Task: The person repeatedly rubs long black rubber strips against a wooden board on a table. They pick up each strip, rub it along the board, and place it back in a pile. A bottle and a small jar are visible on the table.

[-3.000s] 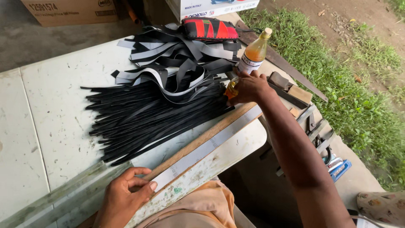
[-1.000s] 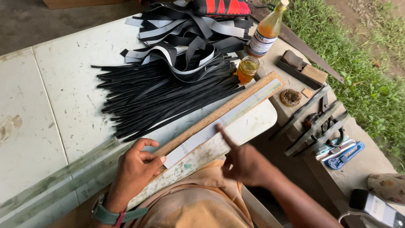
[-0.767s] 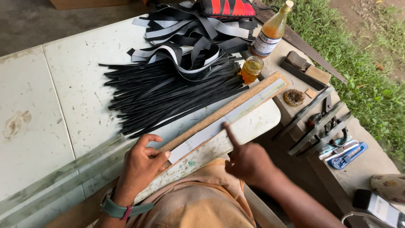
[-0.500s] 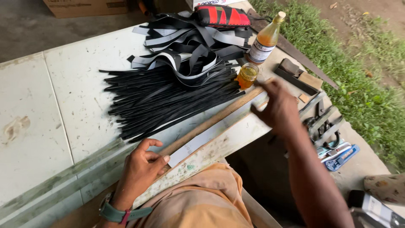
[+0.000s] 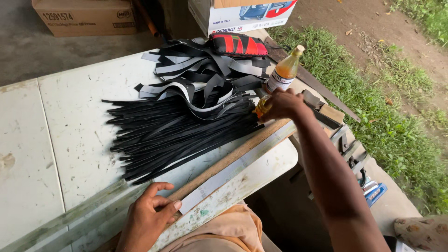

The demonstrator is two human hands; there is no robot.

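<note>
My right hand (image 5: 281,103) reaches out over the far edge of the white table (image 5: 70,121) and covers a small jar of amber liquid (image 5: 261,107), fingers on its top. Just beyond it stands a tall bottle of amber liquid (image 5: 284,71). My left hand (image 5: 150,215) presses down on the near end of a long wooden strip (image 5: 233,156) that lies beside a long metal ruler (image 5: 242,165) along the table's front edge. A heap of black rubber strips (image 5: 182,130) is spread across the middle of the table.
A red and black pouch (image 5: 235,44) lies on grey and black straps (image 5: 196,70) at the back. Cardboard boxes (image 5: 86,16) stand behind the table. A hand saw (image 5: 322,88) and metal tools (image 5: 350,149) rest on a bench to the right, next to grass.
My right hand swung from near my body out to the small jar and now rests on it. My left hand stayed on the wooden strip. The view tilted slightly.
</note>
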